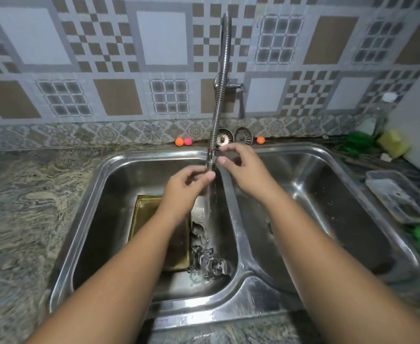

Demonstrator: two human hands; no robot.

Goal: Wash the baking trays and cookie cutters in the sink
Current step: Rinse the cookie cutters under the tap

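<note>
Sink point(154, 155), left basin: baking tray point(149, 214) lying flat on the bottom. Cookie cutters point(209, 259) are lying heaped just right of it, under running water point(212, 194).
Right hand point(238, 167): grip pinching the faucet nozzle point(210, 160).
Left hand point(189, 181): fingers curling at the nozzle tip; cannot tell whether the grip is holding it.

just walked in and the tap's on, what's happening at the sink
A person has both hands at the faucet nozzle: the left hand just under its tip, the right hand beside it; whether either pinches it is unclear. Water runs into the left basin onto cookie cutters lying beside a gold baking tray.
</note>
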